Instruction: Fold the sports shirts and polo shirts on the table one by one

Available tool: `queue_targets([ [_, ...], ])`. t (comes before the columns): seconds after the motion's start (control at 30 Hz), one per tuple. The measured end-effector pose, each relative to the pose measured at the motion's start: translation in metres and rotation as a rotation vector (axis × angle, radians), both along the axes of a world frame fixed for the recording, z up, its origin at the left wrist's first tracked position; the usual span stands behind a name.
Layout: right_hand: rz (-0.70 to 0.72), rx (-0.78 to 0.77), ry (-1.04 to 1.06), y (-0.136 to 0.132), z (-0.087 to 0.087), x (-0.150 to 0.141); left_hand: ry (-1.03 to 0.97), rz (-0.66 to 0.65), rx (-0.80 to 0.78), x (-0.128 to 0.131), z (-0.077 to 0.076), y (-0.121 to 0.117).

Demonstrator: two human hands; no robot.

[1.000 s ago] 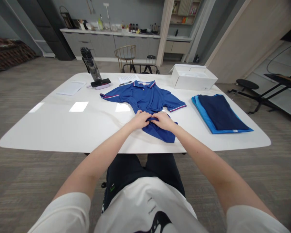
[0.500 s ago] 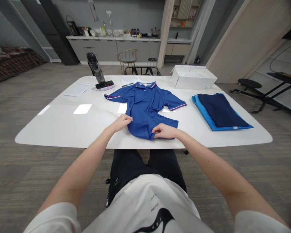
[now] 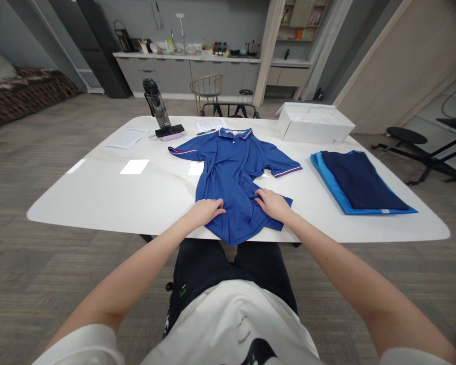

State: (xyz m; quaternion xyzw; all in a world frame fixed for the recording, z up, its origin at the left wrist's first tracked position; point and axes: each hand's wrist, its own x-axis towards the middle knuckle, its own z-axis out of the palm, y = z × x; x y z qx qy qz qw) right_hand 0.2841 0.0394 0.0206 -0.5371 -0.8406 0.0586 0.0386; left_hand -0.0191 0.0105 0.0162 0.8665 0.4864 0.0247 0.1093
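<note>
A blue polo shirt (image 3: 231,167) lies front up on the white table (image 3: 110,203), its collar toward the far side and its sleeves spread, with red and white trim. The lower part is wrinkled, and the hem hangs slightly over the near edge. My left hand (image 3: 207,211) is closed on the fabric at the lower left of the shirt. On the lower right side, my right hand (image 3: 272,204) pinches the cloth between thumb and fingers. A corner of the hem sticks out beyond it to the right.
Folded navy and bright blue garments (image 3: 361,180) lie stacked at the right. Behind them stands an open white box (image 3: 315,124). A handheld vacuum cleaner (image 3: 161,111), papers (image 3: 127,138) and a pen (image 3: 205,132) are toward the back left. A wire-backed chair (image 3: 207,86) stands beyond the table.
The bunched lower part of the shirt has been opened out and drawn toward me. My hands parted, then my left hand moved inward and my right hand shifted up along the side.
</note>
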Motion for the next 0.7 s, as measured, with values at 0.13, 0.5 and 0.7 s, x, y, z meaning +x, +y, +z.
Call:
queue_targets([
  [0.13,-0.128,-0.106,-0.249,-0.028,0.015,0.038,0.058,0.004,-0.093,-0.042,0.007,-0.007],
  [0.5,-0.045,-0.064,-0.032,0.012,0.03,0.017,0.094,0.314,0.072,-0.016,0.029,0.014],
  [0.7,-0.153,-0.013,-0.126,0.002,0.004,0.02,0.171,0.406,0.17,-0.013,-0.002,0.003],
])
